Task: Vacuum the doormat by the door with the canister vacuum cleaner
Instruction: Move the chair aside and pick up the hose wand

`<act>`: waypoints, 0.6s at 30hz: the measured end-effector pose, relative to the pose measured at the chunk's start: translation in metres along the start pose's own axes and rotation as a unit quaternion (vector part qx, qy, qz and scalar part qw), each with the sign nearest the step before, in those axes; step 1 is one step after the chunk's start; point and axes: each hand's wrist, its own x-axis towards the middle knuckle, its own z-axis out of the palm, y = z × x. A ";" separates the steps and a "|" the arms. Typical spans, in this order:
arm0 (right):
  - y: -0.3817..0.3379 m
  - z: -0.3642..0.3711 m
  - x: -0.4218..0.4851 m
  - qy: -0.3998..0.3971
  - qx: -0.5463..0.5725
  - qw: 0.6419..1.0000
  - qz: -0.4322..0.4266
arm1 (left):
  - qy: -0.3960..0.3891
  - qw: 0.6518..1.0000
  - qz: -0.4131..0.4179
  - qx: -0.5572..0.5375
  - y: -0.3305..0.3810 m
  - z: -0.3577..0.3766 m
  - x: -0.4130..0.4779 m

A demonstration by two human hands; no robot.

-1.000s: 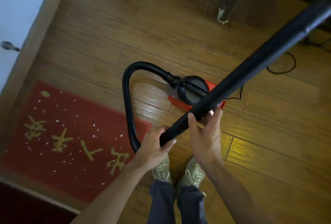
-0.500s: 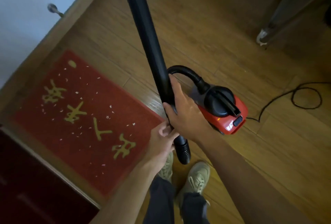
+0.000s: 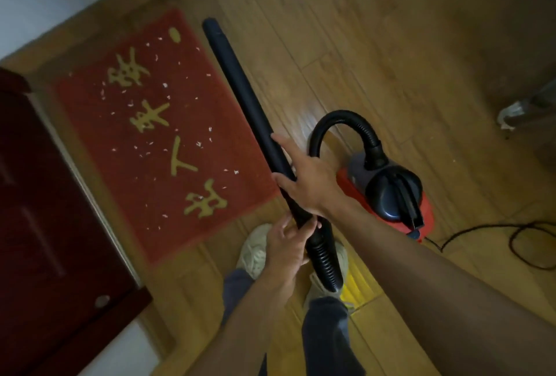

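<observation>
Our right hand (image 3: 307, 183) grips the black wand (image 3: 243, 104) mid-length; our left hand (image 3: 285, 246) clasps its lower end. The hose (image 3: 323, 258) hides our left fingertips.

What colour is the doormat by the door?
The doormat is red with gold characters, flecked with white bits; the head view shows it.

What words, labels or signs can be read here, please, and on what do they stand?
Red doormat: four gold Chinese characters in a row, seen at an angle and blurred; I cannot read them reliably.
Canister vacuum cleaner: no legible brand or label.
Black wand: no text.
</observation>
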 end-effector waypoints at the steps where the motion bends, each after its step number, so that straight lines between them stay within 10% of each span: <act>1: 0.004 0.004 0.000 -0.004 0.003 1.000 -0.005 | 0.025 1.000 0.015 -0.004 -0.007 0.003 0.002; 9: 0.041 0.043 -0.003 -0.050 0.043 0.997 0.034 | 0.162 0.979 0.122 -0.023 -0.057 0.015 0.007; 18: 0.052 0.112 -0.005 -0.114 0.109 0.978 0.133 | 0.191 0.967 0.062 -0.154 -0.086 -0.003 0.026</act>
